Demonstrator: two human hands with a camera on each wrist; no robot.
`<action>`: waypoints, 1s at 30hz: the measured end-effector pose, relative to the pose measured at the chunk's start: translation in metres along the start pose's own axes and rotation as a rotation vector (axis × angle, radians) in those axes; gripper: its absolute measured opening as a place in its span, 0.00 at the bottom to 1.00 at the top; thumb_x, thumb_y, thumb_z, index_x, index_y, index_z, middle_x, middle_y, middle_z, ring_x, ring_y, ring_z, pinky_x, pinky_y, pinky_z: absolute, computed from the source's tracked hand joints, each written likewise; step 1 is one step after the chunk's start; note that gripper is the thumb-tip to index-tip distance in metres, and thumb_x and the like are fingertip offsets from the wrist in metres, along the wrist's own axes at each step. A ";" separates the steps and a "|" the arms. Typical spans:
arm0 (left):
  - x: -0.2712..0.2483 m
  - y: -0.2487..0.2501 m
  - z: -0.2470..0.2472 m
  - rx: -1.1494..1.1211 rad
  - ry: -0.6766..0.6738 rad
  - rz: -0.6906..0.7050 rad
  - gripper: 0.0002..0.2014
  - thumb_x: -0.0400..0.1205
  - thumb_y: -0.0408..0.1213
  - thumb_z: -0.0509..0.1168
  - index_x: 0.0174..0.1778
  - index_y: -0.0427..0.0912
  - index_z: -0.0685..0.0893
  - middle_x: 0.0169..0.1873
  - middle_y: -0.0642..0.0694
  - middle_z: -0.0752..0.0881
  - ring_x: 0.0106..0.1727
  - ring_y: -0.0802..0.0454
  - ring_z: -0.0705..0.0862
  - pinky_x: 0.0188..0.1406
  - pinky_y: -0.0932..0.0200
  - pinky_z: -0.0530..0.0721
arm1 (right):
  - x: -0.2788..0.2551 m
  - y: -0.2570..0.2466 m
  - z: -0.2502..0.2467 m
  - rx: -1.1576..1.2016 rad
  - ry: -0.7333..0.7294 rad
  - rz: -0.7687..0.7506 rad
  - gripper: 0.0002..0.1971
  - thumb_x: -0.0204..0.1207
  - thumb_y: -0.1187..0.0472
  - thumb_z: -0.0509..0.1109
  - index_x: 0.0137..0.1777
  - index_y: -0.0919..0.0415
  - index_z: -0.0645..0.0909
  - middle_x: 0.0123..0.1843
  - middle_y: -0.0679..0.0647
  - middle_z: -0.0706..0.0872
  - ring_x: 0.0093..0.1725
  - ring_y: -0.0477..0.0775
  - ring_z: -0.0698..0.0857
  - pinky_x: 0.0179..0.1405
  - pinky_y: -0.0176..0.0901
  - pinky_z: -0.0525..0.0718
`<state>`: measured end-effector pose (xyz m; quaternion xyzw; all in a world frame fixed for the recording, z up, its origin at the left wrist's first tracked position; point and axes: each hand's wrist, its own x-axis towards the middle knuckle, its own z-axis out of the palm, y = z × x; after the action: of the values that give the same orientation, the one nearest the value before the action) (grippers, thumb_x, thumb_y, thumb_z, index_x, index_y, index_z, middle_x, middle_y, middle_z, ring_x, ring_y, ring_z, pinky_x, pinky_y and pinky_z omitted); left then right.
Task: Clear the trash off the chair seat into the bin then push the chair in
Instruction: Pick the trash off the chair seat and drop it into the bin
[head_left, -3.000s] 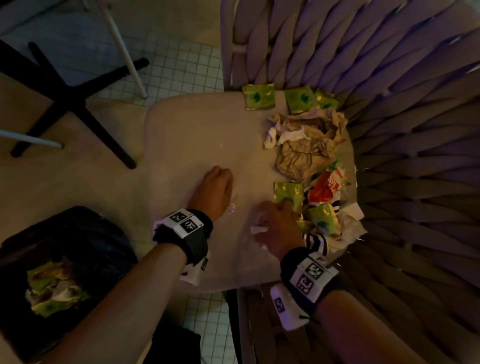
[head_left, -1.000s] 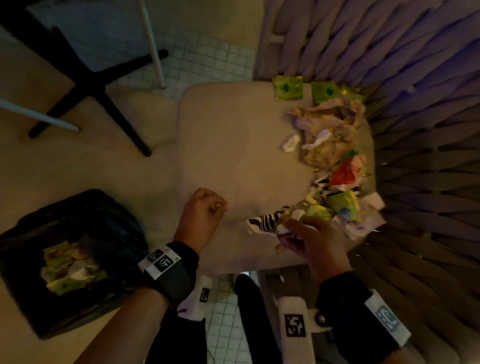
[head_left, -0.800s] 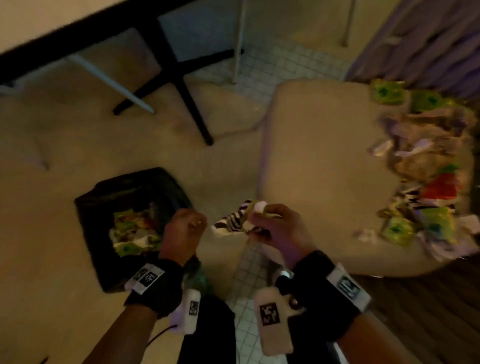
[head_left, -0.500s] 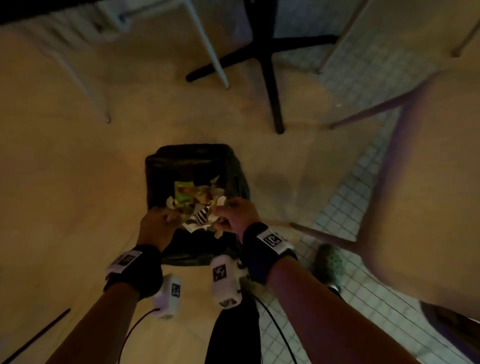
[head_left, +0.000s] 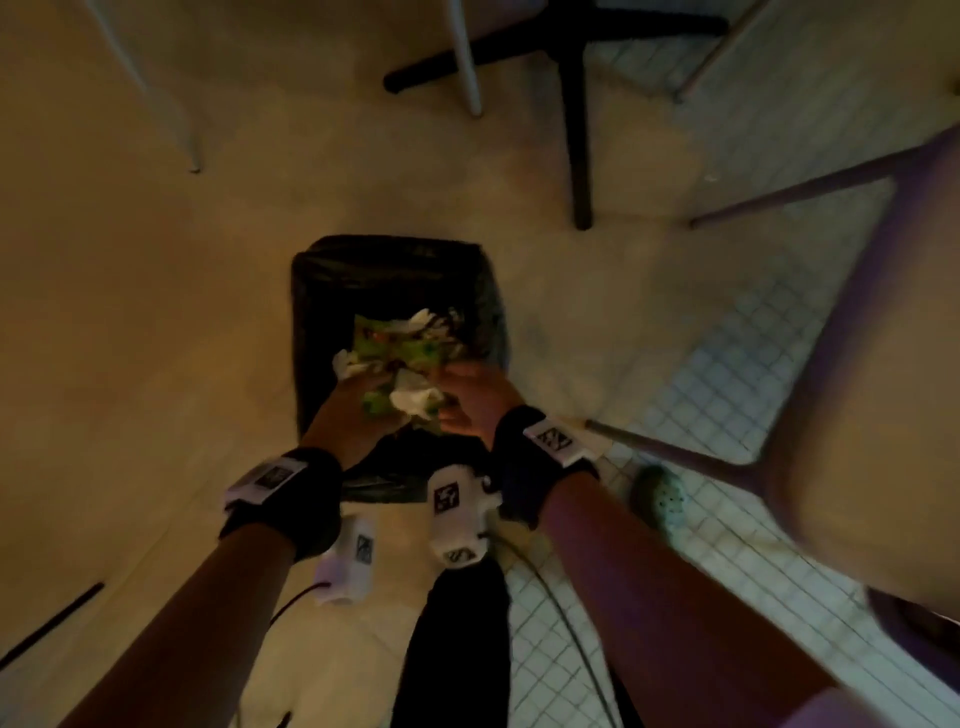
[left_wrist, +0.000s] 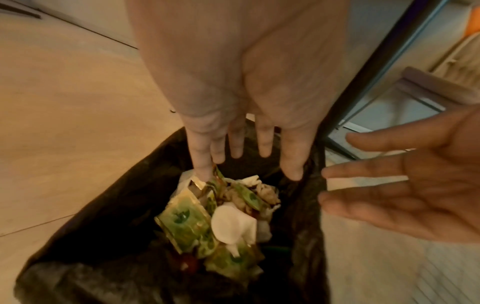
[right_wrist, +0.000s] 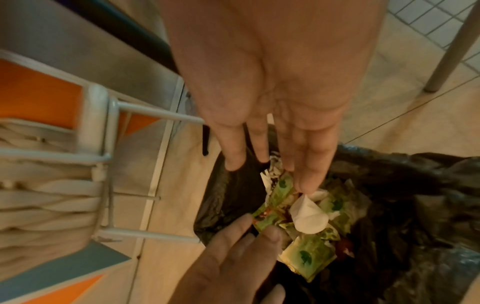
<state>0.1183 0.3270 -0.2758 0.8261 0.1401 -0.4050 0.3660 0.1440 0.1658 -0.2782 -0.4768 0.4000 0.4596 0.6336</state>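
Observation:
A black-lined bin (head_left: 322, 291) stands on the floor in front of me, part filled with green wrappers (head_left: 400, 343) and white paper. My left hand (head_left: 358, 400) and right hand (head_left: 467, 395) hover over its near edge, side by side. In the left wrist view the left hand (left_wrist: 246, 164) has straight, spread fingers just above the wrappers (left_wrist: 192, 224), holding nothing. In the right wrist view the right hand (right_wrist: 272, 170) is equally flat above the pile (right_wrist: 303, 255). A white paper scrap (left_wrist: 231, 226) lies loose below both palms. The chair seat (head_left: 872, 415) shows blurred at the right; its trash is out of view.
A black table base (head_left: 576, 104) and white chair legs (head_left: 462, 52) stand beyond the bin. Tiled floor (head_left: 701, 389) runs under the chair, whose legs (head_left: 675, 457) reach toward the bin. My green shoe (head_left: 660, 499) is beside it. A white-framed chair (right_wrist: 98, 123) stands to the left.
Both hands carried a striped wrapper and green wrappers from the seat edge leftward to the bin. Their fingers have since straightened and the trash has dropped out of them.

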 end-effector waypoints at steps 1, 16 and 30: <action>-0.004 0.005 0.008 0.012 -0.017 0.041 0.28 0.80 0.41 0.68 0.77 0.49 0.69 0.79 0.46 0.67 0.78 0.43 0.67 0.65 0.56 0.68 | -0.015 0.002 -0.012 0.015 0.016 -0.021 0.18 0.81 0.61 0.64 0.71 0.59 0.73 0.59 0.60 0.81 0.40 0.50 0.83 0.34 0.40 0.84; -0.048 0.300 0.262 0.461 -0.237 0.846 0.18 0.74 0.48 0.54 0.57 0.52 0.79 0.56 0.54 0.79 0.57 0.54 0.77 0.53 0.58 0.81 | -0.287 0.071 -0.440 0.257 1.008 -0.329 0.06 0.69 0.69 0.71 0.45 0.69 0.81 0.33 0.60 0.80 0.31 0.54 0.76 0.30 0.41 0.78; -0.075 0.393 0.431 0.957 -0.509 0.862 0.13 0.80 0.35 0.52 0.54 0.39 0.80 0.58 0.36 0.78 0.59 0.36 0.80 0.53 0.45 0.78 | -0.251 0.102 -0.510 0.069 0.945 -0.008 0.16 0.77 0.61 0.67 0.60 0.70 0.81 0.61 0.68 0.85 0.62 0.66 0.83 0.55 0.48 0.78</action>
<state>0.0342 -0.2500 -0.1989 0.7580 -0.4851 -0.4217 0.1110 -0.0545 -0.3680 -0.1799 -0.6138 0.6578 0.1762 0.3994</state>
